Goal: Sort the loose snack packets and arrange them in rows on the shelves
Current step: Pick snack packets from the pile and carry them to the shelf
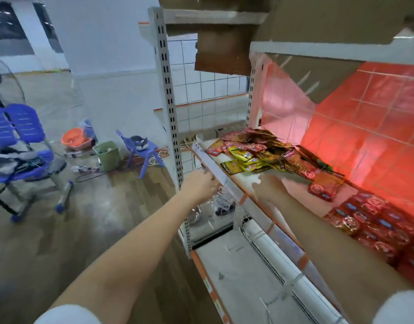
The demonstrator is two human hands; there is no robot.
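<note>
Sorting step: right hand [270,187] reaching into packet pile [259,155] at 1 o'clock, grip blurred, can't tell. Left hand [199,185] fingers loose on shelf edge [209,160], holding nothing. Next: pick one packet, add to red rows [369,218] at 3 o'clock.

Print on snack packets [259,157] and shelf-edge label strip [201,153] too blurred; no legible text.

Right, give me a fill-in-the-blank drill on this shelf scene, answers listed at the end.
1. The loose snack packets lie in a ____ on the shelf.
2. The red packets at the right are already arranged in ____.
3. The left hand is at the shelf's front ____.
4. On the floor stands a green ____.

Answers: pile; rows; edge; bin
</note>
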